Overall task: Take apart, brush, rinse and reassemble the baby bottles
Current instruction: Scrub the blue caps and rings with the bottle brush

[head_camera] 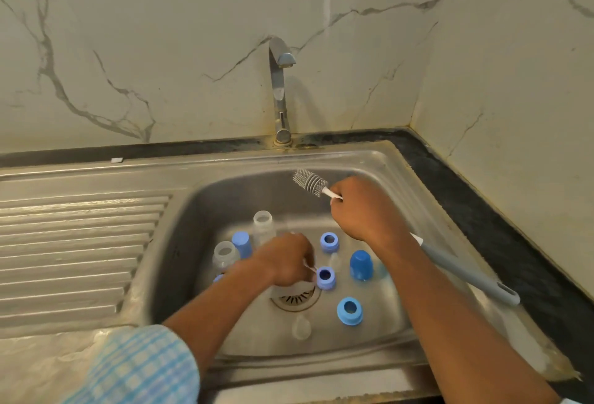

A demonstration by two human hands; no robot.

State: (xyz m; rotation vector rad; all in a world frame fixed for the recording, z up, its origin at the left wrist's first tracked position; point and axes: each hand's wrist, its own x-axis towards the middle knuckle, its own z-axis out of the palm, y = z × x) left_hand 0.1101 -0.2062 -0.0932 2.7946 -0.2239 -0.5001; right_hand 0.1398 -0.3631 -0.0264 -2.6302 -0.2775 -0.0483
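place: home kitchen | cues: steel sink [225, 198] with ribbed drainboard [74, 243], tap [278, 88], marble-look wall tiles [160, 50] (dark counter edge [482, 210])

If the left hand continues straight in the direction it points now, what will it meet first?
Most likely the blue ring beside the drain: the left hand points right towards it, its fingers almost at the ring. Blur hides whether they already touch.

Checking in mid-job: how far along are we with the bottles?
Taking apart looks done: clear bottles, collar rings, caps and a teat lie separate in the sink. In hand: the right hand grips the bottle brush, and the left hand reaches the middle collar ring; blur hides its grip. The tap shows no water, so brushing seems barely begun; rinsing and reassembly remain.
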